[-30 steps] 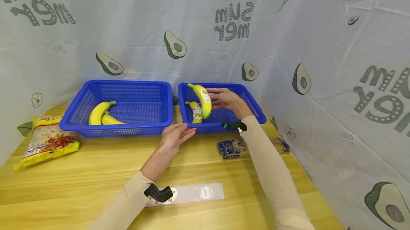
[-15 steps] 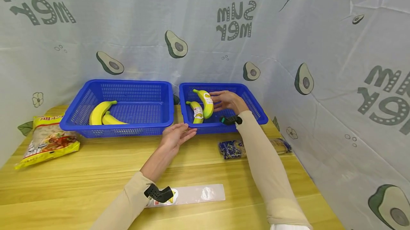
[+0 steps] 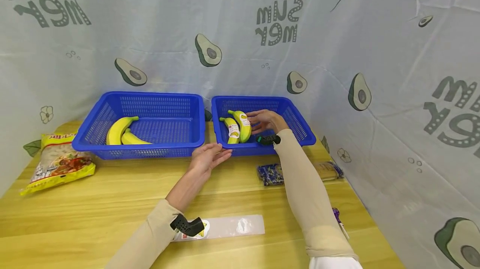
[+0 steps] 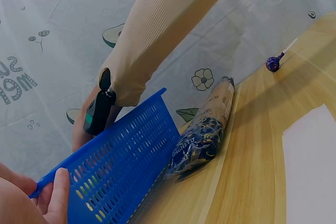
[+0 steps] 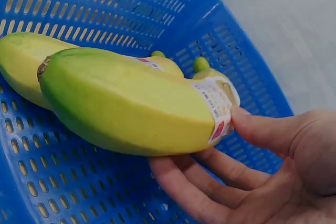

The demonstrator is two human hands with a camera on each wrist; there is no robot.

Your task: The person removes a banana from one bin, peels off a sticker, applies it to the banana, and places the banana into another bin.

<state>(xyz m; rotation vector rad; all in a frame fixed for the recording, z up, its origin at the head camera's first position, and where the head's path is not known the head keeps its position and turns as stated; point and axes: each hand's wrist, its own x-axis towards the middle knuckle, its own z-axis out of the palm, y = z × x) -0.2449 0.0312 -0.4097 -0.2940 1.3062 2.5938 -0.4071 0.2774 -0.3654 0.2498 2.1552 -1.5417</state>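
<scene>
My right hand (image 3: 264, 120) holds a yellow banana (image 5: 142, 103) inside the right blue basket (image 3: 255, 98). In the right wrist view its thumb presses the white label band and its fingers lie under the fruit. Beside it in the basket is a second labelled banana (image 3: 232, 129). At the near left corner of that basket, my left hand (image 3: 204, 158) grips the rim, with fingertips over the edge in the left wrist view. Two bananas (image 3: 118, 129) without visible labels lie in the left blue basket (image 3: 138, 152).
A pack of spaghetti (image 3: 271, 174) lies before the right basket, partly behind the right forearm. Nearer on the right is a purple-wrapped lollipop (image 4: 272, 64). A backing strip (image 3: 225, 228) with a banana sticker lies in front. A yellow food bag (image 3: 61, 163) stands far left.
The right hand has lowered its banana into the right basket, beside the labelled one. The left hand stays on the rim. The lollipop has come into view by the right forearm.
</scene>
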